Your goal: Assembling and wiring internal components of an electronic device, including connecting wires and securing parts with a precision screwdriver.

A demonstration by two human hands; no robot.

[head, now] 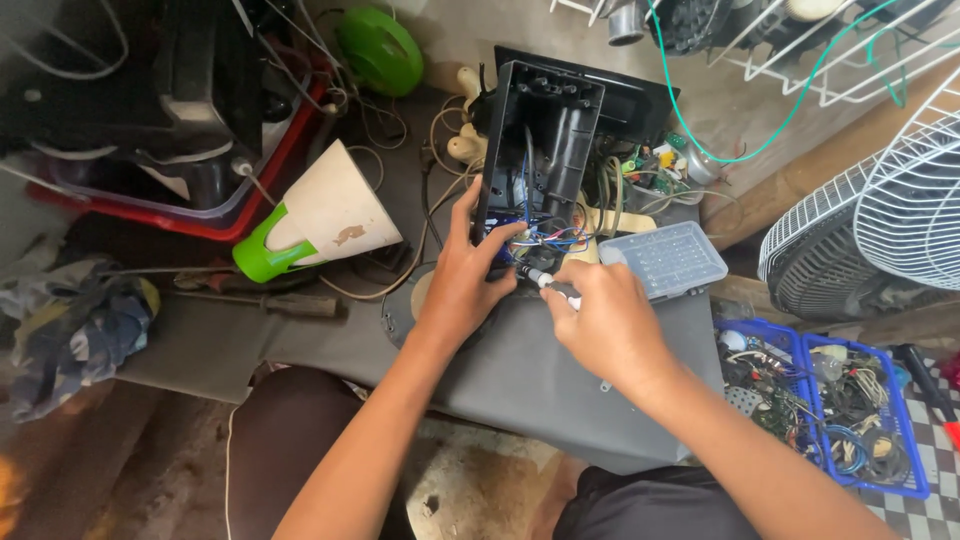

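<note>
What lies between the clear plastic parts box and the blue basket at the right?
In the head view, between the clear plastic parts box and the blue basket lies only a bare strip of the grey mat, then its edge.

A cream cone-shaped lampshade point(335, 212) on a green base lies tipped over on the grey counter point(560, 380). Beyond it sits a round green lid point(380, 50), beside a red tray point(200, 215) full of dark parts. A crumpled cloth point(75, 330) lies at the left edge. To the right stand white wire fan guards point(900, 215) and a blue basket point(830, 405) holding tangled cables and small parts.
</note>
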